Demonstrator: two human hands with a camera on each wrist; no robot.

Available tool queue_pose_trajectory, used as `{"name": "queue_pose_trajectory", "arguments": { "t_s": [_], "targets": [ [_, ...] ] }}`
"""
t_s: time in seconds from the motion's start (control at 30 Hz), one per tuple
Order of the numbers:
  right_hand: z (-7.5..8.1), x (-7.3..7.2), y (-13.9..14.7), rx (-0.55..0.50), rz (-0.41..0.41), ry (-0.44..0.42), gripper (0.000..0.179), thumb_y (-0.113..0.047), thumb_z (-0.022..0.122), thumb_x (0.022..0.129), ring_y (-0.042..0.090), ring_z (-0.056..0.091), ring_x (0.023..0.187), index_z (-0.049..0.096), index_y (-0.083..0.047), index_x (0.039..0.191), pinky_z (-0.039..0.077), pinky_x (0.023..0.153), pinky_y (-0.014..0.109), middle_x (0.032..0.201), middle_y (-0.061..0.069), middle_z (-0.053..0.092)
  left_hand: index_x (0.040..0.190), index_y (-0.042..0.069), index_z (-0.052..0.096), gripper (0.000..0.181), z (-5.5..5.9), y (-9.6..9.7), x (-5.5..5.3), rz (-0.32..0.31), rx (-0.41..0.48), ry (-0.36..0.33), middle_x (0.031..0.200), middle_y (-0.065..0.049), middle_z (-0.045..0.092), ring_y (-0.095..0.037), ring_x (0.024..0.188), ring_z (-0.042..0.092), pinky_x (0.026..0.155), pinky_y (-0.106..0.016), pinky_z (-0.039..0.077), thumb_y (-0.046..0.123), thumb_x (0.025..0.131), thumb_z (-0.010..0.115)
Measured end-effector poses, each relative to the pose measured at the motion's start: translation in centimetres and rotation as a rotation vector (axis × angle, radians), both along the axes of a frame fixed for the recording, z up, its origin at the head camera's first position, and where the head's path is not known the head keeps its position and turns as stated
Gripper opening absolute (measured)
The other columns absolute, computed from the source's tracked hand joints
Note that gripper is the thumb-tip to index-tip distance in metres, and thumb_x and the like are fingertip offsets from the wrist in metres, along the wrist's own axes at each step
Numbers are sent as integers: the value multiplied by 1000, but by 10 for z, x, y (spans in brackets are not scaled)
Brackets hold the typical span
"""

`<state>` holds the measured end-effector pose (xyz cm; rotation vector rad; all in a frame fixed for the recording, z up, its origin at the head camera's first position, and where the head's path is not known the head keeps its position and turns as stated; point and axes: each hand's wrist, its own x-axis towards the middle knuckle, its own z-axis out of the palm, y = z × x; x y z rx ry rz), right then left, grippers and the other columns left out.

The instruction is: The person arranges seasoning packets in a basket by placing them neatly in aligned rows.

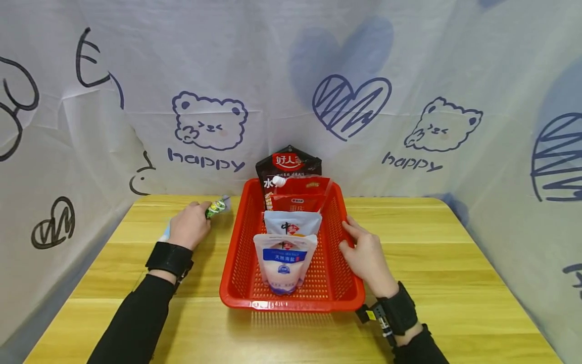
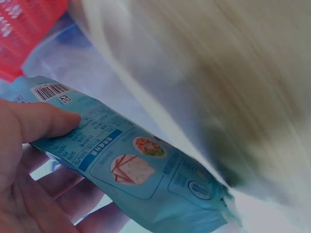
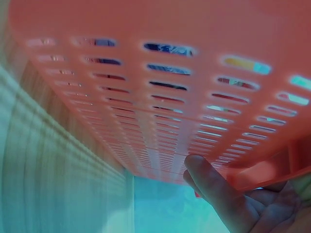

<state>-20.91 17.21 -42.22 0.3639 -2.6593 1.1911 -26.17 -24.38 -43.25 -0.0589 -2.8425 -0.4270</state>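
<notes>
My left hand (image 1: 187, 225) is on the left side of the table, pinching a light-blue printed packet (image 2: 146, 170) between thumb and fingers. In the head view only the packet's green-and-yellow end shows past my fingers. A red perforated plastic basket (image 1: 347, 283) stands in the middle. My right hand (image 1: 366, 255) grips its right rim, and in the right wrist view the thumb (image 3: 209, 177) lies against the outside wall. Inside the basket stand a clear-and-blue sea salt pouch (image 1: 284, 263), a pale-blue pouch (image 1: 277, 221), red pouches (image 1: 300, 202) and a black packet (image 1: 295, 166) at the back.
A wooden table (image 1: 436, 273) lies under everything. Behind it and at both sides hangs a white cloth (image 1: 282, 65) with bear and heart drawings. The basket's left rim is a short way right of the left hand.
</notes>
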Motion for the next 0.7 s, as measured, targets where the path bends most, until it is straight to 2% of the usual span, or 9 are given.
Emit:
{"name": "queue_pose_trajectory", "arguments": {
  "t_s": [0.1, 0.2, 0.43, 0.7],
  "targets": [
    [0, 0, 0, -6, 3, -8, 51, 3, 60, 95, 40, 65, 122, 53, 7, 146, 63, 81, 43, 157, 24, 45, 132, 1, 68, 42, 3, 4, 9, 1, 16, 59, 104, -26, 69, -43, 82, 68, 60, -58, 55, 0, 90, 66],
    [0, 0, 1, -11, 0, -16, 51, 3, 60, 96, 41, 63, 125, 52, 8, 146, 60, 89, 50, 157, 24, 45, 131, 3, 70, 42, 7, 11, 17, 1, 28, 118, 103, -26, 69, -43, 78, 68, 56, -57, 54, -1, 89, 67],
    [0, 0, 0, -10, -1, -14, 51, 3, 60, 96, 41, 63, 124, 53, 8, 146, 59, 91, 52, 157, 24, 45, 136, 3, 66, 49, 24, 24, 38, -12, 28, 176, 113, -29, 69, -47, 77, 69, 51, -56, 53, -2, 87, 67],
    [0, 0, 0, -24, 2, -25, 50, 3, 60, 96, 42, 63, 124, 53, 8, 145, 57, 92, 52, 157, 24, 45, 138, 7, 67, 56, 48, 40, 62, -46, 70, 270, 119, -23, 70, -48, 83, 70, 50, -57, 53, -8, 85, 64]
  ]
}}
